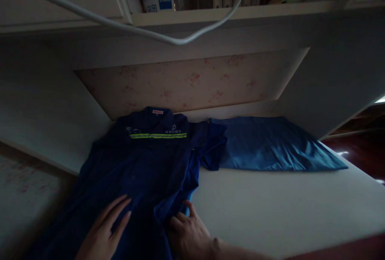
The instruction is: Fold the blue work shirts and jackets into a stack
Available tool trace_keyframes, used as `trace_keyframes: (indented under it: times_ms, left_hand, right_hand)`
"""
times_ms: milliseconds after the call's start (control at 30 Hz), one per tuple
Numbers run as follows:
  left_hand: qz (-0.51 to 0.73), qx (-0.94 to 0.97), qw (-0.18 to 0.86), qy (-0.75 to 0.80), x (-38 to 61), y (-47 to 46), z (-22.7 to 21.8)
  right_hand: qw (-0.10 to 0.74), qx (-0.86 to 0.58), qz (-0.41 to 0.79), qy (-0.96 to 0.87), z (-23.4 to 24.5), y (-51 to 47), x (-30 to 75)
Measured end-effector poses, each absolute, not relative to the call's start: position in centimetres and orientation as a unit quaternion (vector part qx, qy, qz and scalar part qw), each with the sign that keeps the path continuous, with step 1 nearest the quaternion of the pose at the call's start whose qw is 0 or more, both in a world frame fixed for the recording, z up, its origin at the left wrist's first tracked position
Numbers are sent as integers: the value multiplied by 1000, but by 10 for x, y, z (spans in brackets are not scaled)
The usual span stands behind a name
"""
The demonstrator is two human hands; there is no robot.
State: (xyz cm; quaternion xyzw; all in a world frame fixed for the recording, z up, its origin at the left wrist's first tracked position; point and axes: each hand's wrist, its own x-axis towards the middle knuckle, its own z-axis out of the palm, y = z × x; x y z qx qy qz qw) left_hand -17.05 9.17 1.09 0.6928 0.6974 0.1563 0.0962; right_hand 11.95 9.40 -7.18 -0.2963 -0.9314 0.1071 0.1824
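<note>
A dark blue work shirt [144, 160] with a yellow-green reflective stripe lies spread on a white surface [270, 204], collar toward the wall. My left hand [104, 232] rests flat on the shirt's lower front, fingers stretched out. My right hand [188, 234] is at the shirt's right edge, its fingers curled into a fold of the cloth.
A lighter blue folded garment [276, 144] lies to the right of the shirt. A floral panel [192, 79] backs the recess. Above, a shelf [228, 11] holds jars, and a white cable [120, 25] hangs in front of it. Dark red floor [361, 152] shows at the right.
</note>
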Motion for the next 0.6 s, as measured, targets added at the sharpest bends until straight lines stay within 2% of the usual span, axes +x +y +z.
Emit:
trace_keyframes:
  times_ms: [133, 267, 433, 533, 600]
  left_hand:
    - [29, 751, 135, 645, -121, 106, 12]
    - [-128, 724, 199, 648, -81, 104, 24]
    - [-206, 694, 251, 643, -52, 97, 42]
    - [-224, 698, 266, 626, -51, 102, 51]
    - [-217, 705, 268, 620, -48, 115, 57]
  right_hand:
    - [164, -275, 124, -939, -56, 108, 148]
    - [151, -263, 155, -940, -43, 124, 179]
    - [93, -272, 199, -937, -26, 133, 218]
    - [87, -280, 310, -904, -18, 147, 245]
    - [146, -362, 410, -824, -14, 168, 263]
